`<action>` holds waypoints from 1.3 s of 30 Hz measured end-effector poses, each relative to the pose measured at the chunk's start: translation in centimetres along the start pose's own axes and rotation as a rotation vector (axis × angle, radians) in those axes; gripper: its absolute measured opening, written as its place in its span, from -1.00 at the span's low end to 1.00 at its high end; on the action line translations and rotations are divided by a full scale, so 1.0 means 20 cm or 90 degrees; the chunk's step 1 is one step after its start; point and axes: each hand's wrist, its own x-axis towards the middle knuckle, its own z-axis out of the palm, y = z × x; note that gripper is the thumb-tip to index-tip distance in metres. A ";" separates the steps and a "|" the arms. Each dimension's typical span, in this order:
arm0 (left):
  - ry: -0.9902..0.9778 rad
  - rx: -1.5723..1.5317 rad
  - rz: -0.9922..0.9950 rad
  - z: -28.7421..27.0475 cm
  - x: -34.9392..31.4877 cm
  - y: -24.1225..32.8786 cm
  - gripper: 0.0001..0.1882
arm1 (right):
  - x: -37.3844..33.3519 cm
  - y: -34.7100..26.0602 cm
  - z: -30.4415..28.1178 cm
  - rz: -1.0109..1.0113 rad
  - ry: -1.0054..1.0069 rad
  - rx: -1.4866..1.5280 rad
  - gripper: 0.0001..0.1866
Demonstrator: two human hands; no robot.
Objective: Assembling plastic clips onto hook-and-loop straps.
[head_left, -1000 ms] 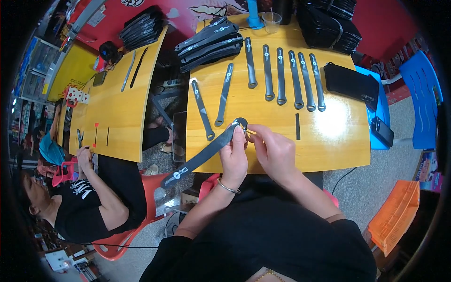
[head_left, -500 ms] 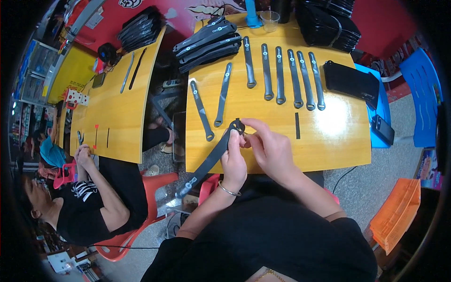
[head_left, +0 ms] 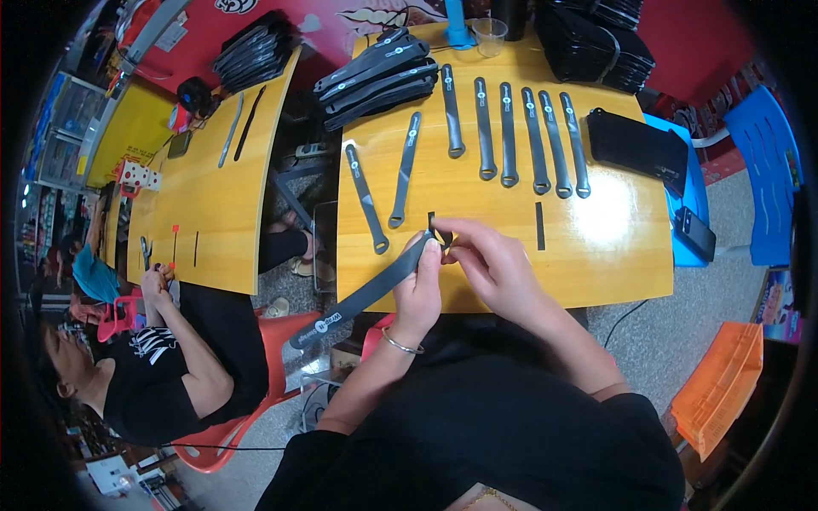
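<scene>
Just below the middle of the frame, the left hand is closed around the near end of a long, flat dark grey strap with a small white mark along it, thumb and fingers pinching it close to its ringed tip. The rest of the strap trails off the front edge of the yellow wooden table and hangs down toward the lower left, over a red plastic chair. The right hand meets it from the right, fingertips closed on the strap's tip; what exactly is pinched there, a small ring or a fold, is too small to tell.

The strap looks light, thin and limp: it sags under its own weight where nothing supports it, so it should bend easily and want to slide off the table if released. Its surface seems smooth, perhaps rubbery. The best hold is likely right at the reinforced ringed end, with a flat pinch across its width, as both hands have it.

Higher on the table lie seven more grey straps, laid out singly, with a heap of the same straps toward the upper left and a black flat pouch at the upper right. A short black strip lies just right of the hands. At the left edge of the frame another person in a black shirt sits at a second yellow table
</scene>
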 end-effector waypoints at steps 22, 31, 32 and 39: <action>-0.152 0.416 0.157 -0.09 0.11 0.03 -0.78 | -0.06 0.05 0.07 0.018 0.105 -0.004 -0.76; -0.159 0.509 0.253 -0.12 0.10 0.03 -0.81 | -0.07 0.06 0.07 0.026 0.084 -0.041 -0.76; -0.159 0.510 0.254 -0.12 0.10 0.03 -0.81 | -0.07 0.05 0.07 0.027 0.078 -0.037 -0.76; -0.067 0.402 0.188 -0.09 0.04 0.02 -0.82 | -0.10 0.04 0.11 0.028 0.096 -0.007 -0.71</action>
